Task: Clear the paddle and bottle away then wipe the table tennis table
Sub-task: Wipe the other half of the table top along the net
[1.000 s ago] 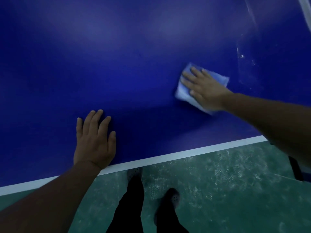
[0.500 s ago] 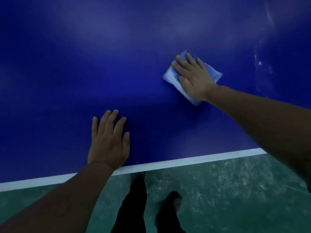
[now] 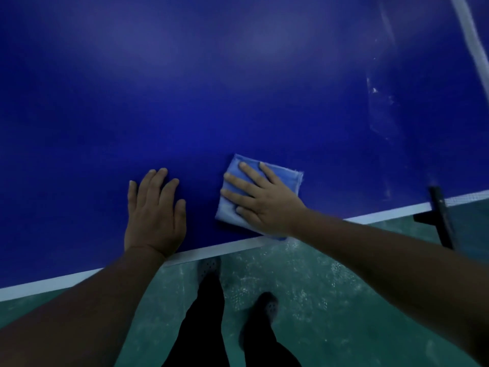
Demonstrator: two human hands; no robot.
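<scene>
Blue cloth (image 3: 260, 193), folded into a thick pad, is lying flat under the person's right hand (image 3: 264, 201), whose fingers are spread open and pressing down on it rather than closing around it. Just below the heel of that palm, the cloth's near corner is reaching the white edge stripe (image 3: 230, 246) of the table tennis table (image 3: 211, 102). Just to the left of the pressing hand, the left hand (image 3: 154, 215) is lying open and flat on the bare blue surface, holding nothing and seemingly bracing the lean. No paddle or bottle is showing anywhere on the visible stretch of table, so I am judging the clearing done and the wiping under way.

Well out to the right of the pressing hand and beyond it, pale smears (image 3: 381, 107) are showing on the surface, near the net post (image 3: 440, 215) (those look unwiped to me). The risk I am seeing is that, with only palm pressure and no closed grip, the pad is sitting so close to the edge that a pull toward the body could drag it off onto the green floor (image 3: 330, 287). A quick sideways push could also unfold it or let it bunch under the fingers.
</scene>
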